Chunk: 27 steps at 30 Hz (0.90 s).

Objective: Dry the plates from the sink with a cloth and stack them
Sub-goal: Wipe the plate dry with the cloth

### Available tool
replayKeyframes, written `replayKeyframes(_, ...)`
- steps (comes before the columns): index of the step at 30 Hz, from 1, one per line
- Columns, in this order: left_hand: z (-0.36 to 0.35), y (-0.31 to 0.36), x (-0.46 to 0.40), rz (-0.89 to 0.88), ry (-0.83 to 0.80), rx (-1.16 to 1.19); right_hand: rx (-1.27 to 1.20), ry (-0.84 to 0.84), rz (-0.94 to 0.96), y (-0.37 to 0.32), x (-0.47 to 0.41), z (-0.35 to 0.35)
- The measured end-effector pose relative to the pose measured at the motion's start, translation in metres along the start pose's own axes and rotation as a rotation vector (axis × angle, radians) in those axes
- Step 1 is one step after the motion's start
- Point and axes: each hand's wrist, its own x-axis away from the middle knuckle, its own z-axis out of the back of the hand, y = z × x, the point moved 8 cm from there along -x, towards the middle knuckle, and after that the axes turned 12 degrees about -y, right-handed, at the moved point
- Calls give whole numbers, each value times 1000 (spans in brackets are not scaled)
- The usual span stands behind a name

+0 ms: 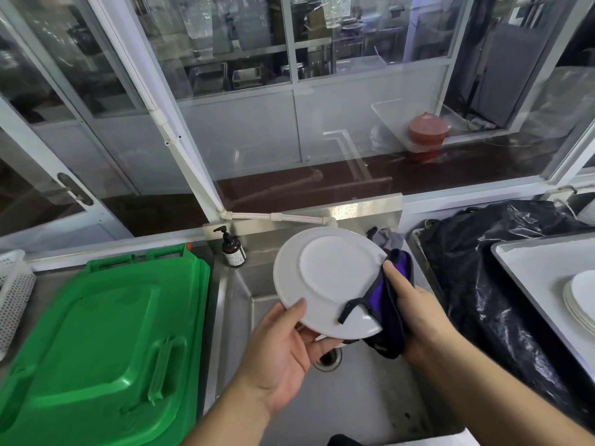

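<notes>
Plate [325, 278]: white glazed ceramic, smooth, faint sheen. Cloth [388, 317]: soft purple fabric, dark-edged, matt. Sink [363, 397]: brushed stainless steel, dull, speckled with marks. Bin lid [103, 342]: green moulded plastic, glossy. Bag [483, 284]: black plastic film, crinkled, shiny. Pump bottle [233, 252]: brown translucent plastic, paper label. Basket [14, 291]: white perforated plastic.

The plate [328, 281] is held over the sink [363, 397], its underside facing up, between the left hand [286, 352] at its near-left rim and the right hand [415, 310] at its right rim. The cloth [386, 304] lies between the right hand and the plate. Below the grip sits the drain [328, 360]. Left of it lies a bin lid [106, 342]; behind it, at the sink's far-left corner, stands a pump bottle [232, 249]. Right of the grip lies a plastic bag [489, 284], and beyond that a tray [534, 272] bearing stacked plates [581, 300].
</notes>
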Motion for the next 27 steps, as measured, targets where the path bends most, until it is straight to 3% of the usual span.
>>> replayKeyframes(3, 4, 7, -4, -16, 51, 29, 68, 2, -8, -7, 0, -5)
replayKeyframes(9, -4, 7, -4, -160, 170, -84, 344, 193, 102, 7, 10, -15)
replayKeyframes(12, -11, 6, -5, -192, 228, -164, 521, 217, 250, 5, 26, -28)
replayKeyframes(20, -22, 8, -6, -148, 152, -345, 1242, -277, 636, -11, 53, -88)
replayKeyframes(24, -18, 3, 1, -71, 101, -373, 1438, -465, 629, -33, 39, -93)
replayKeyframes(27, -20, -7, 5, -24, 59, -419, 1432, -481, 592, -44, 21, -95)
